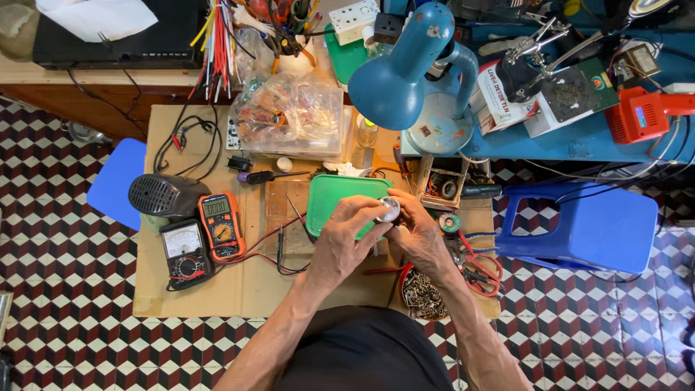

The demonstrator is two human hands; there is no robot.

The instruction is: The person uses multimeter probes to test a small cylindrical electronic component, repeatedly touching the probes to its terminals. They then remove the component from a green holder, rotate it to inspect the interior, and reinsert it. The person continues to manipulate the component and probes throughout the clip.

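Both of my hands meet over the front edge of a green tray [329, 195] on a cardboard-covered low table [239, 289]. My left hand [347, 235] and my right hand [416, 232] together grip a small round silvery part [389, 209], fingers curled around its rim. What lies under it is hidden by my fingers.
An orange multimeter [221, 226] and a black analogue meter [185, 250] lie at the left with red and black leads. A blue desk lamp [405, 72] stands behind. A blue stool [586, 224] is at the right, pliers [474, 268] and a bowl of screws [423, 295] near my right arm.
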